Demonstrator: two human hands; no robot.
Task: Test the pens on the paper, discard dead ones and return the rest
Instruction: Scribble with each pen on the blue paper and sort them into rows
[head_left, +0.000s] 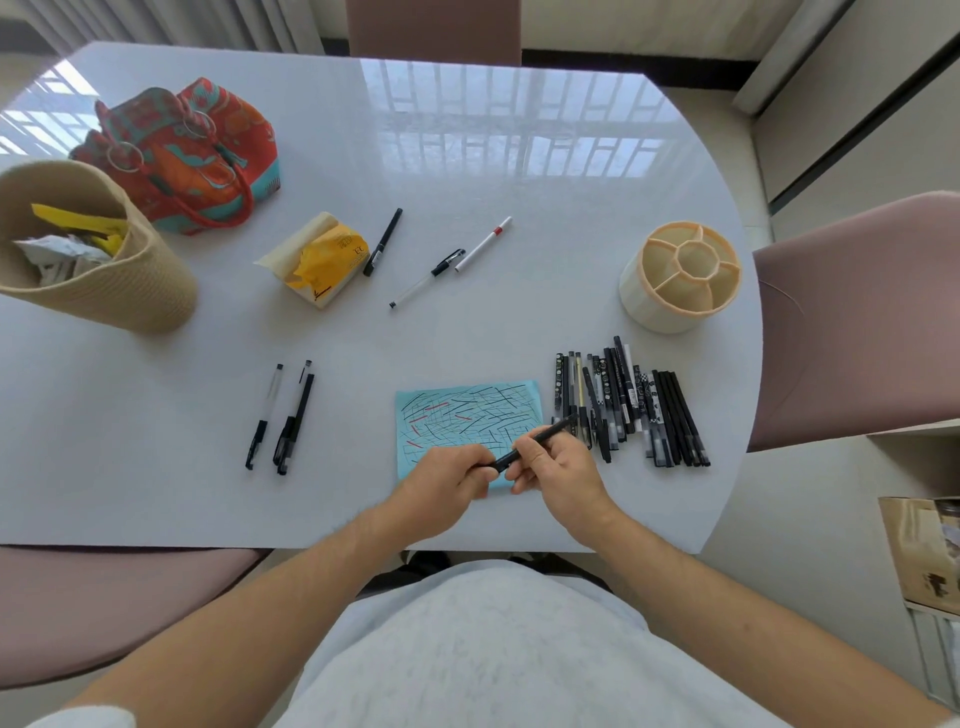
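— What do the hands have?

— I see both on one slim black pen (535, 441), held over the near edge of the light blue sheet of paper (467, 415). My right hand (558, 470) has its fingers curled round the middle of the barrel; my left hand (447, 475) pinches the near end, fingers folded in. The pen's far end points up and right, toward the pile.

— Which pile?

— A row of black pens (631, 402), lying side by side on the white glossy tabletop (493, 182) just right of the paper. The paper itself is covered in crossing black strokes with a few red ones.

— And the holder?

— The cream round pen holder with divided compartments (680, 275) stands beyond the pile, further right, tipped so I look into it. I see nothing in its compartments.

— Anything left of the paper?

— Three clear-barrelled pens with black caps (283, 418), lying close together, well apart from the paper. Further back, mid-table, a black pen (383, 241), a clear pen with a black cap (427, 278) and a white pen with a red band (484, 244) lie beside a yellow tissue pack (319, 257). At far left sit a tan woven basket holding crumpled paper (93, 249) and a red-and-teal patterned bag (192, 150).
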